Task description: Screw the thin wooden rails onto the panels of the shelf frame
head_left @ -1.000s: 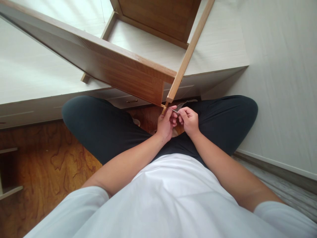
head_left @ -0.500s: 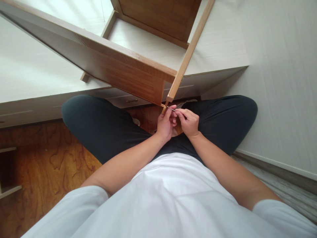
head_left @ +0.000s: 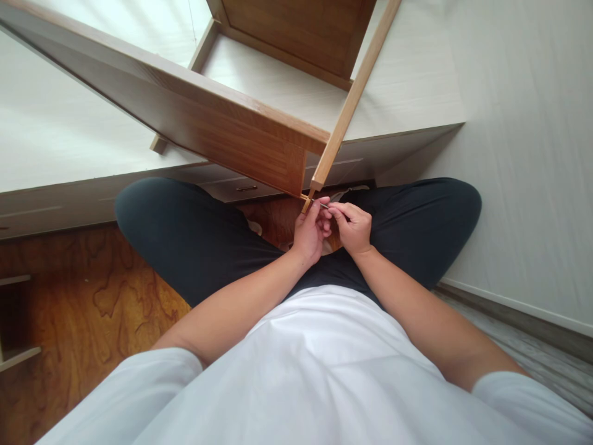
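The person sat cross-legged on the wooden floor (head_left: 92, 309), and both hands met just below the lower end of a slim wooden rail (head_left: 348, 105) that slanted down from the top of the view. The left hand (head_left: 311, 232) was curled, its fingertips closed together right under the rail's end, beside a small peg-like wooden stub (head_left: 306, 204) that stuck out there. Whether those fingers actually pinched the stub could not be told, since the fingers covered most of it. The right hand (head_left: 354, 227) sat touching the left one, on the far side of it from the rail's foot, with thumb and forefinger pressed shut on a thin metal tool (head_left: 324, 205). The tool's tip pointed toward the rail's end; it was probably a small key or driver, but it was too small to be sure.

A wide wooden panel (head_left: 208, 130) ran from the upper left of the view down to the rail, and its lower corner ended just beside the rail's foot. Above the rail's upper half lay another brown board (head_left: 296, 31), resting on a pale white cabinet top (head_left: 407, 80). Drawer fronts (head_left: 241, 187) of that cabinet showed behind the rail's foot. The person's dark trousers (head_left: 185, 235) spread to either side of the hands, and a white shirt (head_left: 315, 371) filled the lower view.
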A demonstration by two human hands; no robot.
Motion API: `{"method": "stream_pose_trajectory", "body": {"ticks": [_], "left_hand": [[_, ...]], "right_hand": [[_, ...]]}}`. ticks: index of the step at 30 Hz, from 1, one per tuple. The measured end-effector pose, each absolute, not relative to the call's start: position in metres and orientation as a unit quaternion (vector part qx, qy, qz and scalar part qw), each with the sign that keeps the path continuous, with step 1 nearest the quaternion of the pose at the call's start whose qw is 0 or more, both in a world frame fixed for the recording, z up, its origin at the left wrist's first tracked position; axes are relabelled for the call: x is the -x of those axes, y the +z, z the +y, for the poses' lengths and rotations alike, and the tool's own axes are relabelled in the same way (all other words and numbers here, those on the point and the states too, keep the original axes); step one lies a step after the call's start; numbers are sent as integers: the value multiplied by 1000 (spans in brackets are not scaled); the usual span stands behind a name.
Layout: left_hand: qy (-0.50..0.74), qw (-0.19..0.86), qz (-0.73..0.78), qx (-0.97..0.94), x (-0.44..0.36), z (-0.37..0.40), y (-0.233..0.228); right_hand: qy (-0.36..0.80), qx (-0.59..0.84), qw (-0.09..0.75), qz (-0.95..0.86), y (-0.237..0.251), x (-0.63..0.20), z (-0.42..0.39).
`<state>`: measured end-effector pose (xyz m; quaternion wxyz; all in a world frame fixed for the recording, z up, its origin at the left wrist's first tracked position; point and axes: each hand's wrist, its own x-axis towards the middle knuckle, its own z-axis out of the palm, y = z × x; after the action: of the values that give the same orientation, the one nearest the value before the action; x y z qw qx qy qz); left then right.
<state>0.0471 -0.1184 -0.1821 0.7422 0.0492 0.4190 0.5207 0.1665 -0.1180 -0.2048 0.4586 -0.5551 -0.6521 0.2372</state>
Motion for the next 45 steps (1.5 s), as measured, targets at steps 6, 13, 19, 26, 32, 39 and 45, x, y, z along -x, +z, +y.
{"method": "stream_pose_trajectory", "body": {"ticks": [6, 13, 19, 26, 32, 39, 45], "left_hand": [[521, 742, 420, -52, -47, -118, -180], [528, 733, 425, -62, -48, -118, -181], [526, 727, 436, -70, -48, -119, -185], [524, 723, 444, -70, -48, -119, -183], [519, 721, 451, -83, -48, -119, -182], [506, 723, 462, -87, -47, -119, -181], [501, 722, 467, -94, -47, -120, -183]], "right_hand": [[300, 581, 460, -600, -208, -165, -116], [529, 552, 475, -435, -210, -159, -112], [686, 484, 451, -305, -206, -159, -105], [708, 473, 446, -276, -206, -159, -106], [601, 523, 462, -390, -209, -157, -113], [367, 593, 432, -571, -206, -162, -116], [247, 569, 430, -656, -201, -166, -118]]}}
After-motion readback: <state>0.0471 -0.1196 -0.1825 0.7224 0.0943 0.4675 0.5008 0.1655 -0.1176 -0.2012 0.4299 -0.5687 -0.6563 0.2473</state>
